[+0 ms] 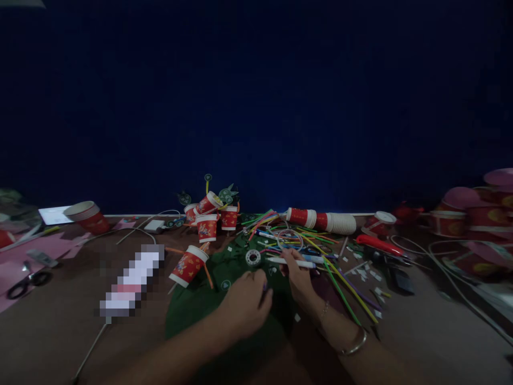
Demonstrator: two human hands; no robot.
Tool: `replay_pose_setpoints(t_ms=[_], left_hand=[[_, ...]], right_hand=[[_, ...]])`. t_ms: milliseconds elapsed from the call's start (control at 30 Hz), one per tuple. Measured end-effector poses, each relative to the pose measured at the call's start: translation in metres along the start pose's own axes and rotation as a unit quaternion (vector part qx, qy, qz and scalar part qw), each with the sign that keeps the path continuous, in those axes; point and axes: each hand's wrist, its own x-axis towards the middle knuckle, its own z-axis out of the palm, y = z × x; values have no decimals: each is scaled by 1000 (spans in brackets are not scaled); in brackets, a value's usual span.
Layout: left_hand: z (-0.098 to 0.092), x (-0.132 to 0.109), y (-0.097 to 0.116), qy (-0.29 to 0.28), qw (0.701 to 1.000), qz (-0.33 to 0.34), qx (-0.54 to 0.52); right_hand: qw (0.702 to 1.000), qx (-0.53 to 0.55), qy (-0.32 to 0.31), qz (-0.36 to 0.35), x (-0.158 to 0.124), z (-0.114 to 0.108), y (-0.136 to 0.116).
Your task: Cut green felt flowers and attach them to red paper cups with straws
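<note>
My right hand [300, 278] has its fingers closed on a white marker [306, 263], which lies level across the fingertips. To the left of it, my left hand [245, 303] is curled over the dark green sheet [188, 310]. A small purplish spot shows at its fingers, too little to name. Just beyond the left hand lies a roll of tape [253, 258]. Past the right hand, coloured pipe cleaners [340, 283] spread in a loose pile. A tilted red paper cup [189, 266] with an orange stick stands left of the hands.
Red paper cups [207, 228] with green cut-outs are grouped at the back. A stack of cups [320, 219] lies sideways. Scissors [30, 283] rest on pink paper [16, 302] at left. At right are a red tool [379, 245], paper scraps [363, 272] and a cable [460, 283].
</note>
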Motion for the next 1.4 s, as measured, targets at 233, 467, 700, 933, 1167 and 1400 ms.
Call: replay_pose_setpoints(t_ms=[233,467,700,933,1167,1400], left_hand=[[22,14,-37,128,988,-47,-71],[23,10,-30,109,993,-26,-25],[17,9,-32,48,999,-23,-2],[18,6,-24,-37,996,-50,-64],[32,4,-21,-18,995,-70,-69],[35,5,-33,143,979,-24,-145]], right_hand=[[991,-93,-52,-86,-17,0,-7],[962,-190,-133,-145,-27,2,-12],[937,-249,-172,-178,-32,4,-16],[843,-385,-273,-256,-35,6,-16],[833,-397,-296,-246,-37,7,-7],[928,-290,-166,-162,-35,8,-17]])
